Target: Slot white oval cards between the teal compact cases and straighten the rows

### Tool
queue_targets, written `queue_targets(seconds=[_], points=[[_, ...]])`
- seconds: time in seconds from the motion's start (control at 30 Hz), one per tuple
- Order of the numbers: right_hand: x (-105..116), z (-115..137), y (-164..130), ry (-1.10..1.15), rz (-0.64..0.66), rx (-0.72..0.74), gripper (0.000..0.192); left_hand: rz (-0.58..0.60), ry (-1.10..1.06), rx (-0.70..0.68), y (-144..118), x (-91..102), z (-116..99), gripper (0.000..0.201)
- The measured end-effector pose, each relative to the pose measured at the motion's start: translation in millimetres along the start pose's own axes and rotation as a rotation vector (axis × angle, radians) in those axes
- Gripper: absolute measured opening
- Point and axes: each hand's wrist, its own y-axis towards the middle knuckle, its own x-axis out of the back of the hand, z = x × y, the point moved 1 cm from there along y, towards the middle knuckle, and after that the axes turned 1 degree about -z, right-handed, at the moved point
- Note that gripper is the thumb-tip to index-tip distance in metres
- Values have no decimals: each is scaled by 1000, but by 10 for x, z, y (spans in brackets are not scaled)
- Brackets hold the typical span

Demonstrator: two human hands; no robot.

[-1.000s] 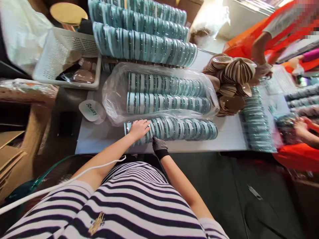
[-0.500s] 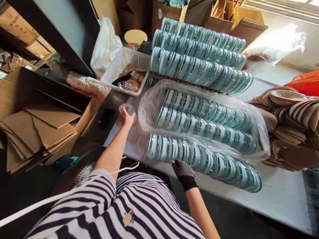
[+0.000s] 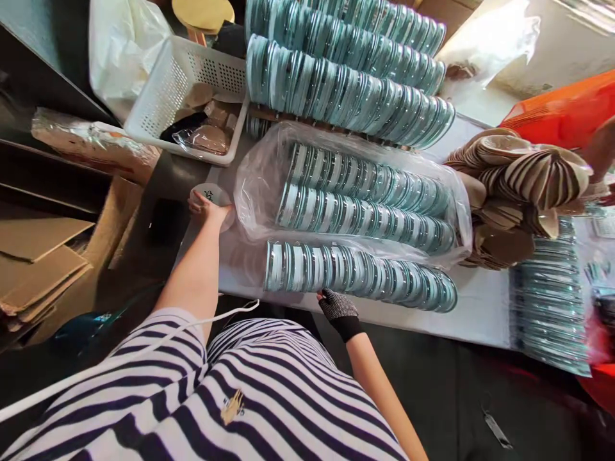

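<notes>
My bare left hand (image 3: 210, 210) grips a round, clear glass lid (image 3: 210, 192) with a black printed mark, at the table's left end. Thumb and fingers hold it by the edge, below the white basket. My right hand (image 3: 337, 308) wears a black fingerless glove with white dots. Its fingers are curled against the lower edge of the front row of glass lids (image 3: 358, 276); what is in them, if anything, is hidden. Behind that row, two more rows of lids (image 3: 365, 218) stand on edge in a clear plastic bag (image 3: 254, 192).
More rows of lids (image 3: 346, 89) stand at the back. The white perforated basket (image 3: 158, 83) holds brown pieces and plastic wrap. Brown curved sheets (image 3: 504, 246) are stacked at the right. A white cord (image 3: 120, 360) crosses my striped shirt. Cardboard (image 3: 43, 269) lies left; another person's arm (image 3: 603, 150) shows right.
My view has turned and shifted to the right, so more of the right side shows. The left hand keeps the glass lid; the right hand stays by the front row.
</notes>
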Motion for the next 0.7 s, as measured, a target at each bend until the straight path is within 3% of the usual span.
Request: queue_targets(seconds=[0.37,0.7], points=[[-93,-59,28,11,29,43,38,6,-172,-49,-76,287,60,129],[-138,-133,-9,-10,-16,14,40,38,-260,-129,-45,250,215,121]])
